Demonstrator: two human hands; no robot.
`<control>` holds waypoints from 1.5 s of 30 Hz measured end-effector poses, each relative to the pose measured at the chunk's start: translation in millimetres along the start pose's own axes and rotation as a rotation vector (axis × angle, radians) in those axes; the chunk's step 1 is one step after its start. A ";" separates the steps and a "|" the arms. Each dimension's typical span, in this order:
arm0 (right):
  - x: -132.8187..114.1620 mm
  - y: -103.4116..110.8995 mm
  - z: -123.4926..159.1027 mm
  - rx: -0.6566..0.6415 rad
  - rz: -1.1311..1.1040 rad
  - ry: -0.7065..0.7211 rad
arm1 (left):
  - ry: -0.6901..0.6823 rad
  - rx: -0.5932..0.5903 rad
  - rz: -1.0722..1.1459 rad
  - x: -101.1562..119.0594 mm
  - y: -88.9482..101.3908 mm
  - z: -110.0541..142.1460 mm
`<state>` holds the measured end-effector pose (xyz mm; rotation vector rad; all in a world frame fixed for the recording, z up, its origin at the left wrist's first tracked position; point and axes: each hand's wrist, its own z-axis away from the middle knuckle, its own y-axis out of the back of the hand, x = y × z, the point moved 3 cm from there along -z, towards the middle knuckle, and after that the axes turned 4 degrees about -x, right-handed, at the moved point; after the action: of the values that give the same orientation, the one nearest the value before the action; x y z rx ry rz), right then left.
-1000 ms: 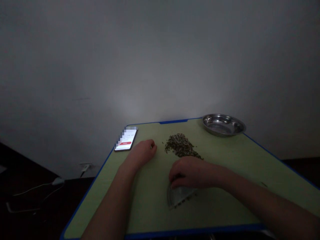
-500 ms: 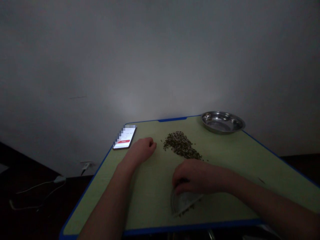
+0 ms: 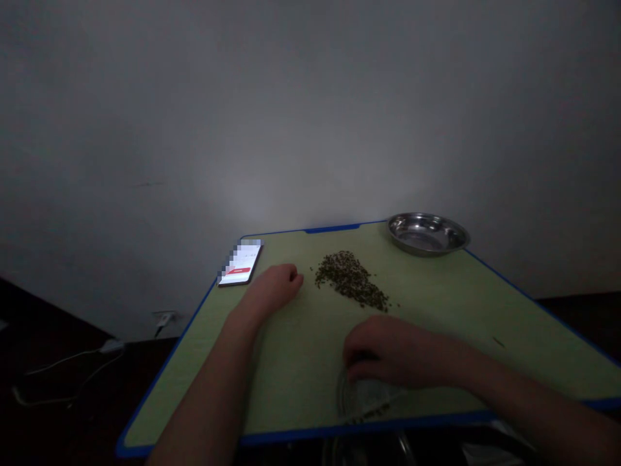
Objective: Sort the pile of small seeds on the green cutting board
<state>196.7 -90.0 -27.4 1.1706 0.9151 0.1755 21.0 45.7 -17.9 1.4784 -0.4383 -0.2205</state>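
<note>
A heap of small dark green beans lies in the middle of a green table with a blue rim. My left hand rests on the table left of the heap, fingers curled into a loose fist. My right hand lies palm down at the table's near edge, fingers bent over a small clear dish that holds a few beans.
A steel bowl stands at the far right corner. A lit phone lies at the far left edge. A plain wall stands behind; cables and a plug lie on the dark floor at left.
My right hand has drawn the clear dish toward me to the table's near edge. The left hand has stayed put. The view has shifted slightly.
</note>
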 end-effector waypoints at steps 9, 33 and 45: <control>1.1 -2.7 6.7 -0.010 -0.001 -0.050 | 0.020 -0.014 -0.009 3.9 3.3 1.3; -7.3 2.8 15.5 -0.035 -0.058 -0.100 | 0.002 -0.063 -0.003 2.3 -1.2 1.3; -7.5 3.1 17.3 -0.032 -0.070 -0.104 | -0.020 -0.063 -0.023 2.1 -2.4 0.6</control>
<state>204.9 -105.3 -19.3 1.1060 0.8571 0.0715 23.0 44.0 -19.9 1.4215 -0.4266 -0.2649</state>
